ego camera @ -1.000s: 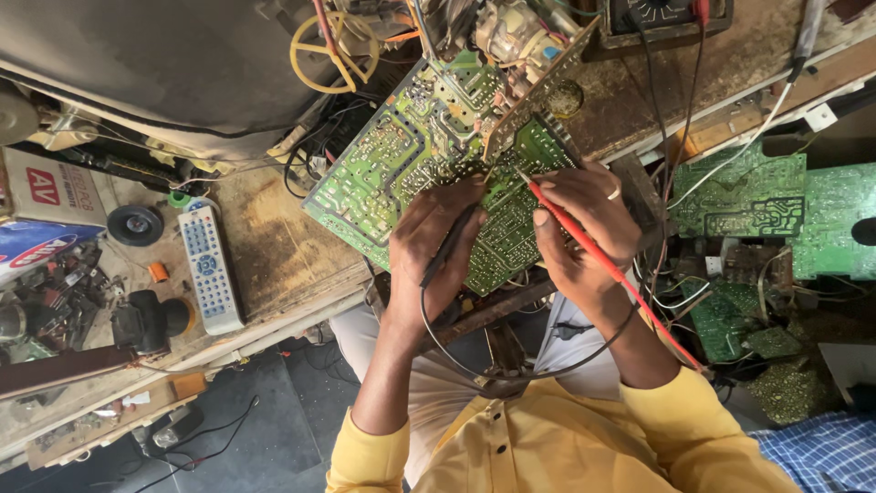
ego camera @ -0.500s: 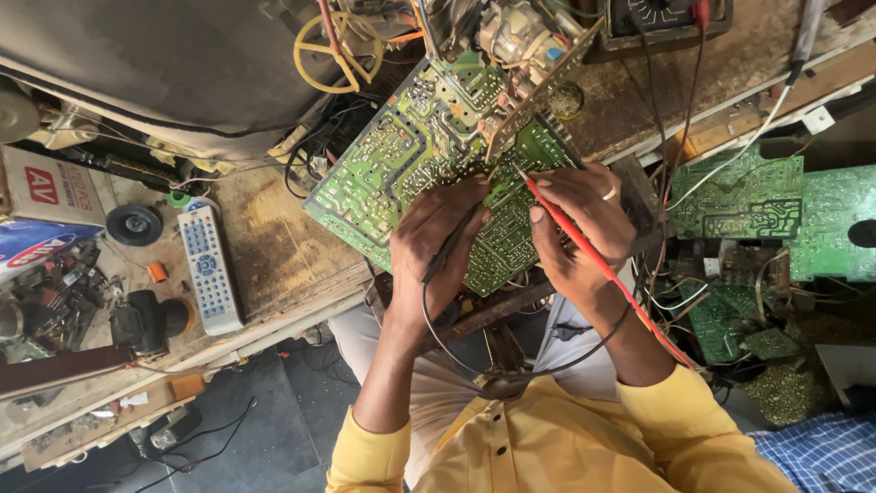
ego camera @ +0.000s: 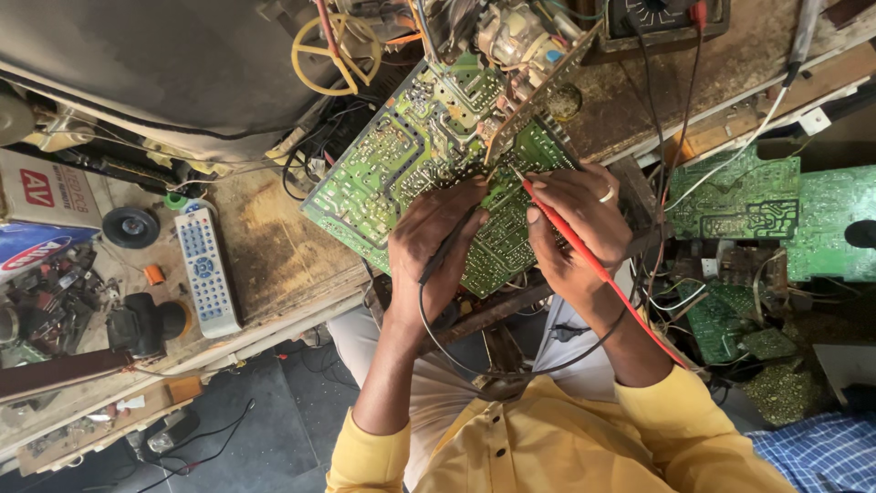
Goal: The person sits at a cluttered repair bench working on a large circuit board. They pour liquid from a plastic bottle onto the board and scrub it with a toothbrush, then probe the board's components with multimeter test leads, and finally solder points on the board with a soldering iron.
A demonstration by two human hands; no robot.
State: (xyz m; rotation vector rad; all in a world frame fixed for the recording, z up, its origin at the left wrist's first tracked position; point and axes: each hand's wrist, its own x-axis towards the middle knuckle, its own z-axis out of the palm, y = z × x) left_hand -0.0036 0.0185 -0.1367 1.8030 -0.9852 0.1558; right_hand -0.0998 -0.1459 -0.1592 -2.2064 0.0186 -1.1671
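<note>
Green fibreglass circuit board (ego camera: 411, 173), large and rectangular with its solder side up, lies tilted across the upper middle of the frame, resting on a worn wooden tabletop (ego camera: 274, 237). Both of the person's hands are on its lower edge. The left hand (ego camera: 433, 242), just left of centre, has its fingers curled and pinching a thin black test probe (ego camera: 447, 251), whose tip points up at the board; a black lead loops down from it toward the person's lap. The right hand (ego camera: 575, 224), just right of centre and wearing a pale ring, has its fingers pressed around a slim red test probe (ego camera: 570, 237), held like a pen with the tip touching the board near its middle; its red lead runs down to the lower right over the forearm. The two hands sit near each other, not touching. The person wears a yellow shirt with sleeves (ego camera: 566, 447), seen at the bottom of the frame. At the left, on the tabletop, lies a grey remote control with blue buttons (ego camera: 208, 272), with a small black round speaker (ego camera: 130, 226) just to its upper left. More green circuit boards (ego camera: 757, 201) are stacked at the right edge. A coil of yellow wire (ego camera: 333, 55) sits at the top, above the board.
</note>
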